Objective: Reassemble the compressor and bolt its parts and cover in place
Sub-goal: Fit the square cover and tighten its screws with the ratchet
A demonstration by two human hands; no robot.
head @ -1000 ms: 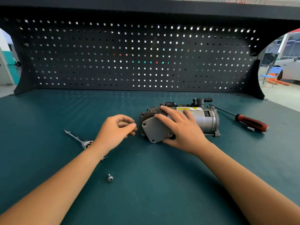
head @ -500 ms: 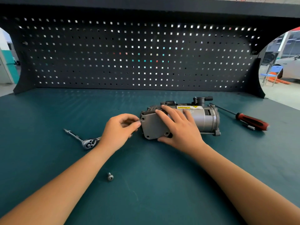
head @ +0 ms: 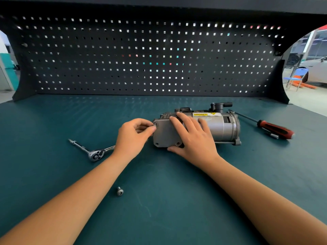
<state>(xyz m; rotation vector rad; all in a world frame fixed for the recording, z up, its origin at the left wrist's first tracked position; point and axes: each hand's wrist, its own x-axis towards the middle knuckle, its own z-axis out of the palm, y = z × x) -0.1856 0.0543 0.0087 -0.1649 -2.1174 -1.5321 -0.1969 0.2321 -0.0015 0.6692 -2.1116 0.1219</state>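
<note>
A grey metal compressor [head: 219,128] lies on its side on the green bench, with a flat grey cover [head: 163,134] against its left end. My right hand [head: 192,137] lies over the cover's right edge and the compressor body, fingers spread, holding them together. My left hand [head: 133,135] pinches a small bolt [head: 155,125] at the cover's upper left corner hole. One loose bolt [head: 120,190] lies on the bench nearer to me.
A ratchet wrench [head: 94,153] lies left of the compressor, partly behind my left wrist. A red-handled screwdriver [head: 272,129] lies to the right. A black pegboard [head: 150,55] closes off the back of the green bench [head: 168,200].
The cover has swung from tilted to flat against the compressor's end. My left hand has moved right and brought the bolt to the cover's upper left corner.
</note>
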